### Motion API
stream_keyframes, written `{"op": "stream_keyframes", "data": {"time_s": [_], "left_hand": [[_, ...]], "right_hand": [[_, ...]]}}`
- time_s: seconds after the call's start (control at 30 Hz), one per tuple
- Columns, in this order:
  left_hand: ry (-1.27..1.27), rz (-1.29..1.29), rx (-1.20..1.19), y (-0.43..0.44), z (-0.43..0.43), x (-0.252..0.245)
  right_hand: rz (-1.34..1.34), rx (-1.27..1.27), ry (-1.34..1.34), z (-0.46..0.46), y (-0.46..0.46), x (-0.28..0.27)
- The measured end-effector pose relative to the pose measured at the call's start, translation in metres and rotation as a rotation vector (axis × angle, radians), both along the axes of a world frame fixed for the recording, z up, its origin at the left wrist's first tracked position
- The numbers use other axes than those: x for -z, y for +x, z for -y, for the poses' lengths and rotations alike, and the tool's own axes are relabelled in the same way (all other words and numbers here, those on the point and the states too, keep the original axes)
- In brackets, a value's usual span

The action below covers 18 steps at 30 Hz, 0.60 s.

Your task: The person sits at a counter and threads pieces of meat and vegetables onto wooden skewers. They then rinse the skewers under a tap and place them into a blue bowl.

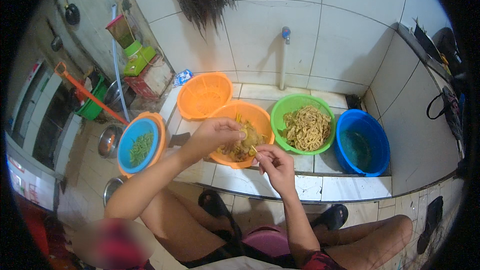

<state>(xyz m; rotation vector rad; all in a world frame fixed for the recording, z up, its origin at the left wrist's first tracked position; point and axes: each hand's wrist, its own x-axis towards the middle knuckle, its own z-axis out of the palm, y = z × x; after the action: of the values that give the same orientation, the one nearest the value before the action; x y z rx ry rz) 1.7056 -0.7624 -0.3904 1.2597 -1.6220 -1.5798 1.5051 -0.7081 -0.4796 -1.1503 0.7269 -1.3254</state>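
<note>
My left hand (221, 130) is over the orange plastic colander (255, 108), its thumb and fingertips pinching a small yellowish food piece. My right hand (276, 165), at the colander's front right rim, grips a thin wooden stick (254, 149) with a yellow bit near its lower end. A heap of soft yellow-brown food pieces (249, 138), possibly offal, fills the colander's bottom. Close on the right, a green plastic colander (277, 109) holds a pile of tan, curled strands (309, 127) that look like cooked intestines.
Behind stands another orange colander (204, 95). A blue basin (380, 146) with cloudy liquid sits right. Green chillies (141, 149) lie in a light-blue basin (125, 148) at left. A tap (286, 35) rises by the wall; a tiled ledge edge (262, 185) runs before my knees.
</note>
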Motion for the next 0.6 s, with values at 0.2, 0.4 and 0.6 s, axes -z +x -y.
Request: {"op": "stream_keyframes", "data": {"time_s": [0.2, 0.4, 0.6], "left_hand": [[0.091, -0.097, -0.081, -0.006, 0.003, 0.005], [-0.069, -0.194, -0.253, 0.004, 0.013, 0.003], [0.059, -0.281, -0.225, 0.006, 0.018, 0.012]], "right_hand": [[0.056, -0.006, 0.077, -0.006, 0.009, 0.002], [-0.248, 0.011, 0.049, -0.004, -0.003, -0.003], [-0.353, 0.157, -0.063, -0.003, -0.009, 0.003]]}}
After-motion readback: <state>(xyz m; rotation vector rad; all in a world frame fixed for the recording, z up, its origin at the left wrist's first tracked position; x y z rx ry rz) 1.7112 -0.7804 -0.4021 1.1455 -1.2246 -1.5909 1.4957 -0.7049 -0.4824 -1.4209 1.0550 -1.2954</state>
